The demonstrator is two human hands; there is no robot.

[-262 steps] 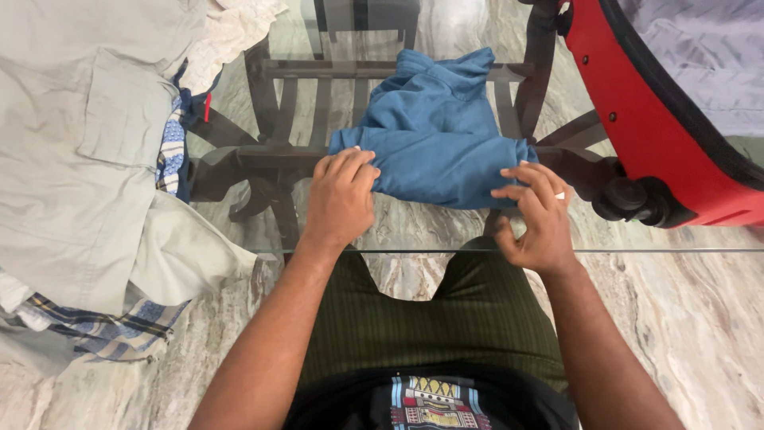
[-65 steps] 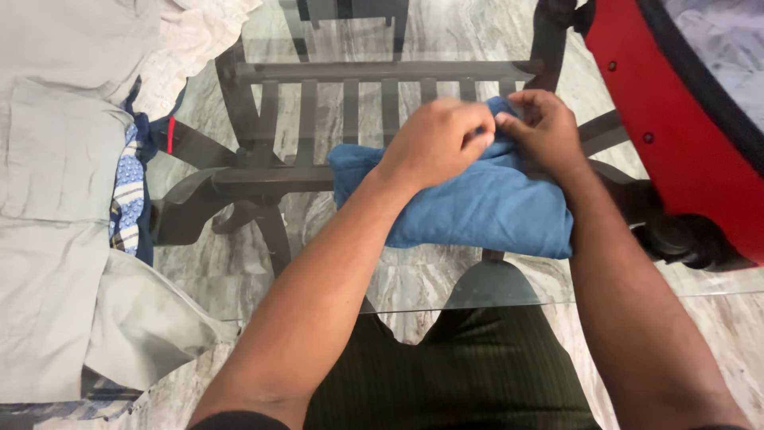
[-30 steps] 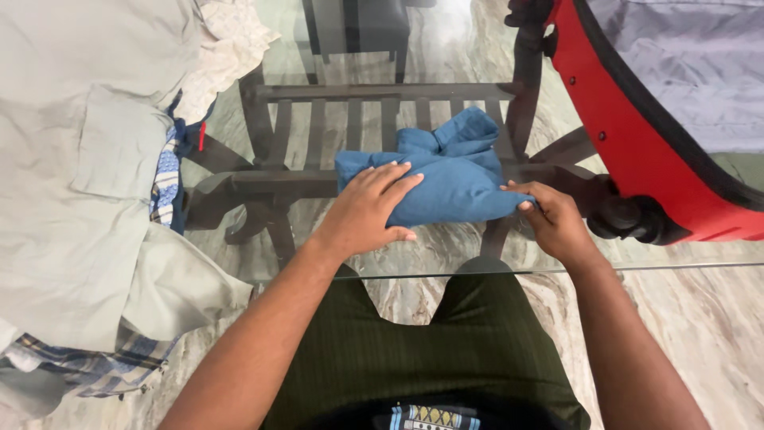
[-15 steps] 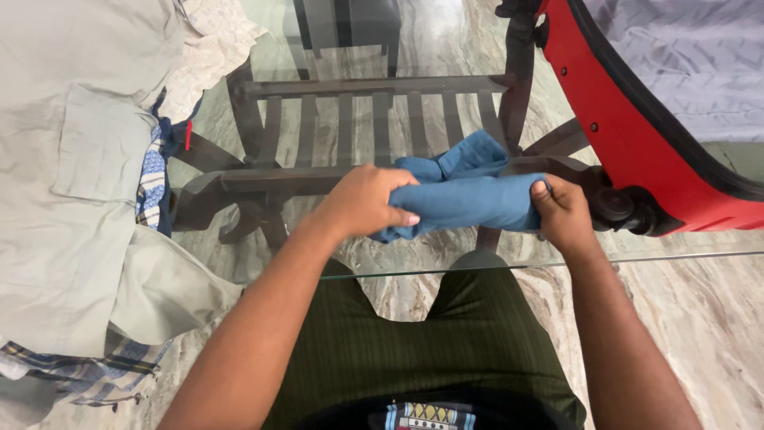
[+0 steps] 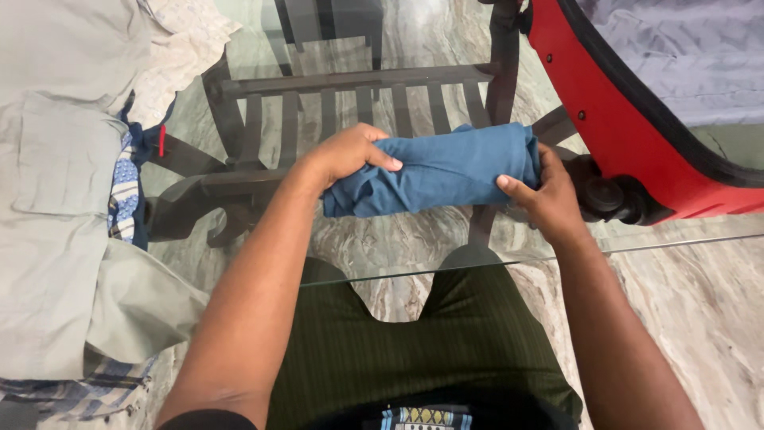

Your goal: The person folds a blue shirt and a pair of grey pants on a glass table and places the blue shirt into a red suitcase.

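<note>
**Two hands, one blue roll**

Both hands close on the same thing, a blue garment (image 5: pixel 438 169) rolled into a thick cylinder. The left hand (image 5: pixel 344 153) wraps over one end from above, fingers curled around the cloth. The right hand (image 5: pixel 539 195) cups the other end, thumb below and fingers pressed against the folded edge. Such a grip at both ends probably keeps the roll tight, so the layers do not spring open. The roll lies across, between the hands; if it rests on the glass or is raised a little above it, I cannot tell.

Under the grip is a glass table top (image 5: pixel 652 239), clear enough that the dark wooden frame (image 5: pixel 358 80) of the table shows through it, and also the marbled stone floor (image 5: pixel 700 318) below. Just beside the right hand stands an open red suitcase (image 5: pixel 621 111) with a grey lining, its wheels near the roll's end. Well apart from the left hand, a pile of pale beige clothes (image 5: pixel 56 239) covers that side of the table, with a striped blue piece (image 5: pixel 121 191) between the layers. Nearest to the camera are the person's dark green trousers (image 5: pixel 422 342).
</note>
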